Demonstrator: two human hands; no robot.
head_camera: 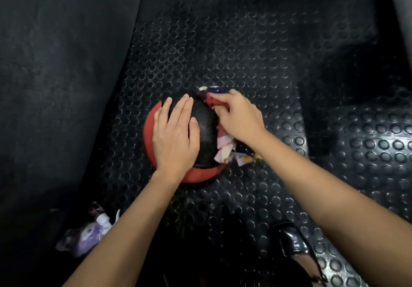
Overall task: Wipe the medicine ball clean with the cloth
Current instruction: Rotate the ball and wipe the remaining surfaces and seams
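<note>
Down on the black rubber floor mat with raised round studs (245, 52) sits the round red-and-black medicine ball with a pebbled skin (204, 128), right at the centre of the view, and both hands are on it. The left hand (175, 134) lies flat over the ball's 9 o'clock side, fingers straight and close together, pointing toward 12 o'clock, palm pressing down to steady it. It grips nothing. The right hand (238, 119) works the 3 o'clock side, fingers curled round a bunched, multicoloured patchwork cloth (225, 146), with loose folds spilling out toward 5 o'clock and a tuft showing past the fingertips at 12.

My read: that ball looks dense and heavy, so it should stay put, but being round it may roll under a sideways scrub, hence the flat bracing palm. The grainy surface should give good friction. The cloth is soft and limp, best kept balled in the fist.

At 7 o'clock, near the left forearm, lies a purple-and-white soft toy (87, 235); at 5 o'clock, a shiny black shoe (292, 240).
</note>
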